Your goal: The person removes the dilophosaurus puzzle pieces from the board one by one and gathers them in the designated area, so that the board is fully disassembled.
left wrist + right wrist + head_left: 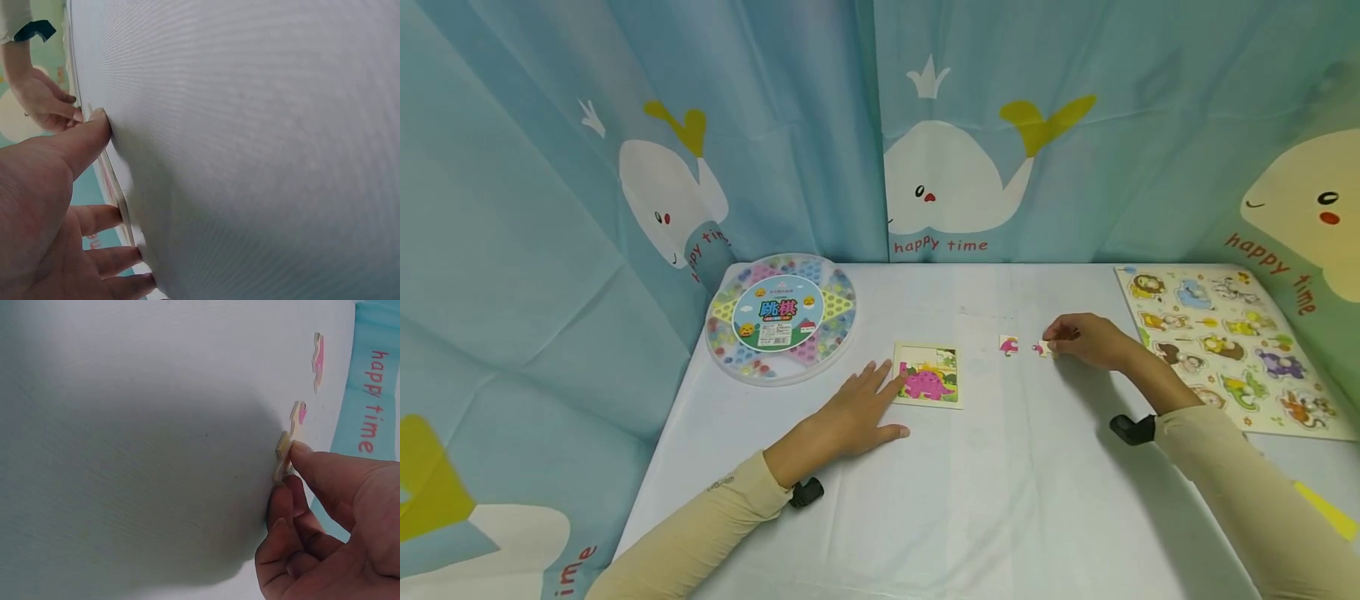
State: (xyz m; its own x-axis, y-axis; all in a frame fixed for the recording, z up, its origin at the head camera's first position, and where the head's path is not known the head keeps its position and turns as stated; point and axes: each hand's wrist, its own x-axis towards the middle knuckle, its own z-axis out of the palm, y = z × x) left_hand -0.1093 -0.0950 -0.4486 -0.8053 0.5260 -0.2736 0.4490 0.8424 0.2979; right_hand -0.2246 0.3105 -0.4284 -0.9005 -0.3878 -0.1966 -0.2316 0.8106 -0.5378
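My left hand (pixel 861 417) lies with fingers spread on the left edge of a small framed jigsaw puzzle (pixel 927 386) showing a pink dinosaur. A pale gap shows in the picture's upper left. In the left wrist view, straight fingers (pixel 103 259) touch the board's edge. To the right, my right hand (pixel 1090 340) pinches a jigsaw piece (pixel 284 450) between thumb and fingers, low over the table. The piece carries a bit of pink; fingertips cover part of it. Another pink jigsaw piece (pixel 1009 345) lies flat, between the puzzle and my right hand.
A round Chinese checkers box (pixel 820 350) sits at the table's back left. On the right lies a large animal peg puzzle board (pixel 1206 333), partly behind my right forearm. Blue whale-print curtains (pixel 820 167) border the white table (pixel 970 500).
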